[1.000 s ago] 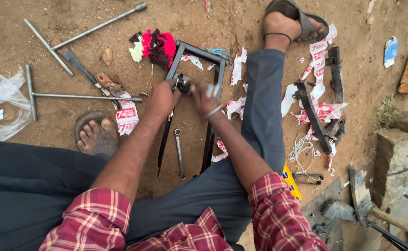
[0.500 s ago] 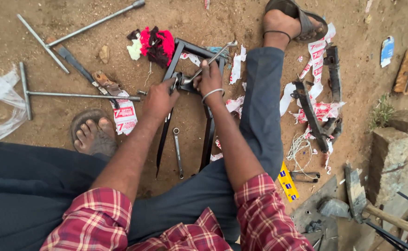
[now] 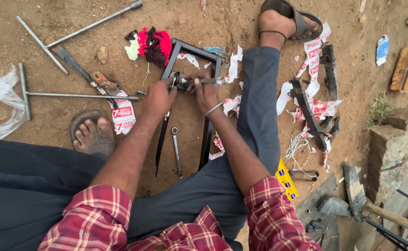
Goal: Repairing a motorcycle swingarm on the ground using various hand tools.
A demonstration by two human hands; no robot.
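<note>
Black frame (image 3: 209,135) flat on the dirt between the legs. Left hand (image 3: 159,96) closed on its left rail near the far end. Right hand (image 3: 206,92) just right of it, gripping a metal tool (image 3: 208,80) held across the frame.

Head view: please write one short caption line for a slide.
Seated on dirt, left hand steadies a black metal frame while right hand works a wrench.
</note>
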